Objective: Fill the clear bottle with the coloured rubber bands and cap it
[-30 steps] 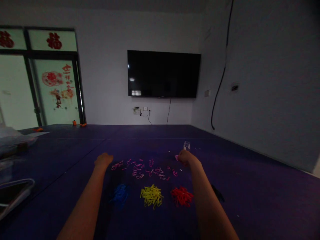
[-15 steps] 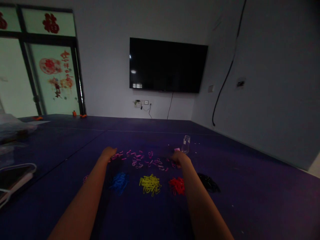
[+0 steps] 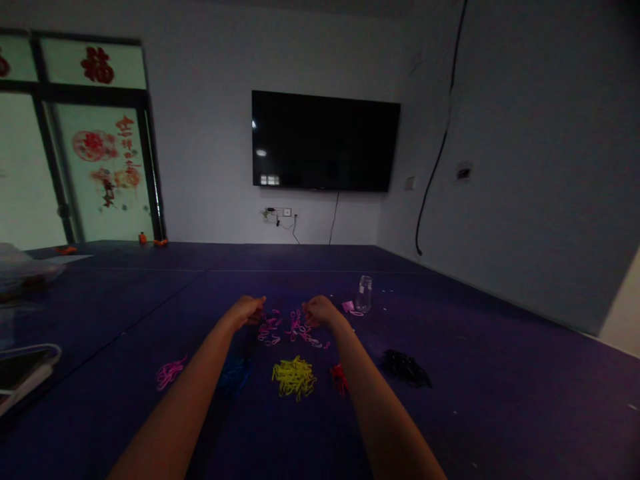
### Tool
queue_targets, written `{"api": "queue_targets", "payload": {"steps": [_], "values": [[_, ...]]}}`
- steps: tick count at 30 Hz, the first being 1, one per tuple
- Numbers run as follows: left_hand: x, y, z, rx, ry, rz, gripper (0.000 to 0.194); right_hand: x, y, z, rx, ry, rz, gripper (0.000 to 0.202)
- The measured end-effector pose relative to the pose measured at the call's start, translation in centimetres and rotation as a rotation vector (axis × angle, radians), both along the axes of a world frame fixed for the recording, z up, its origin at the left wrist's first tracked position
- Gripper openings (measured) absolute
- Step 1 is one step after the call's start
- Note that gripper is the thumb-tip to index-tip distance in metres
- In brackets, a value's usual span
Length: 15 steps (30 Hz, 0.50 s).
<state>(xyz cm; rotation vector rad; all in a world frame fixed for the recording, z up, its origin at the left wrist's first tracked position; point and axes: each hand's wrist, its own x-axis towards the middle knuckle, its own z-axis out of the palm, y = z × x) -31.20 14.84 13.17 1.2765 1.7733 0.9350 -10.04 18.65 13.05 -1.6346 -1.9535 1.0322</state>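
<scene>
Small pink and pale rubber bands (image 3: 271,328) lie loosely scattered between my two hands on the dark purple surface. My left hand (image 3: 246,311) rests at the left edge of this scatter, its fingers apart and touching the nearest bands. At the right edge, my right hand (image 3: 319,311) bends inward against the bands, fingers loosely curved and partly hidden. Closer to me are a yellow pile of bands (image 3: 294,377), a blue pile (image 3: 235,373) partly behind my left forearm, and a red pile (image 3: 339,379) mostly covered by my right forearm.
A black pile of bands (image 3: 405,368) lies to the right, a pink pile (image 3: 171,373) to the left. Beyond my right hand stands a clear bottle (image 3: 365,295) beside a pink piece (image 3: 348,306). A white-edged device (image 3: 27,373) lies far left. A television (image 3: 325,141) hangs ahead.
Both hands have moved inward toward each other, and the scattered pink bands between them are bunched closer together. The pink pile at left and the pink piece by the bottle are now uncovered.
</scene>
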Motion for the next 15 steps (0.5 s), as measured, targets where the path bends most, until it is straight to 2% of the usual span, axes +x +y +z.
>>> {"api": "queue_targets", "payload": {"steps": [4,7,11,15], "values": [[-1.6,-0.2,1.6,-0.026,0.036,0.017,0.044,2.4,0.3,1.2,-0.060,-0.113,-0.041,0.036],[-1.8,-0.8,1.7,-0.163,0.085,-0.065,0.047,4.0,-0.2,1.2,-0.188,-0.213,-0.012,0.037],[0.1,-1.6,0.5,-0.330,0.112,-0.236,0.045,4.2,-1.2,0.4,-0.307,-0.270,0.063,0.032],[2.3,-1.8,-0.1,-0.289,0.104,-0.308,0.042,2.4,-1.6,0.0,-0.283,-0.223,0.146,0.033]]}}
